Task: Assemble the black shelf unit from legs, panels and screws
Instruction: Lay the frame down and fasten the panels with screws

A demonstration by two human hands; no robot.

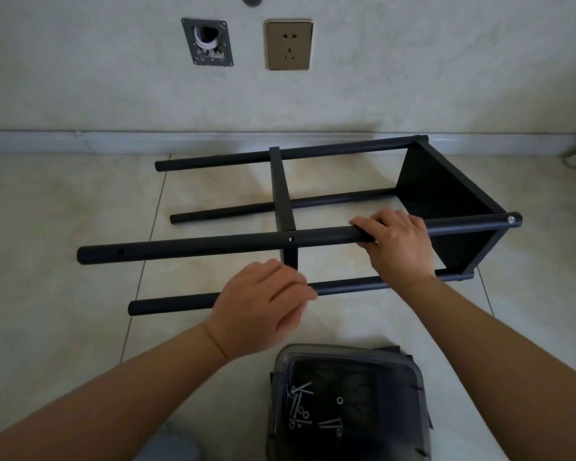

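While the black shelf unit [313,221] lies on its side on the tiled floor [64,211], its long axis runs left to right, across the person's front and just ahead of both hands; right hand [398,242] curled over the upper near leg [213,244], beside the end panel [446,201]; left hand [263,307] loosely curled over the lower near leg [173,302], whether it grips cannot be told, and it lies nearer the open screw hole [291,239] at the middle panel [282,191]; counted: four legs, two panels, one fitted screw head [511,219], one clear tub [346,400] of loose screws [301,407] near the wrists
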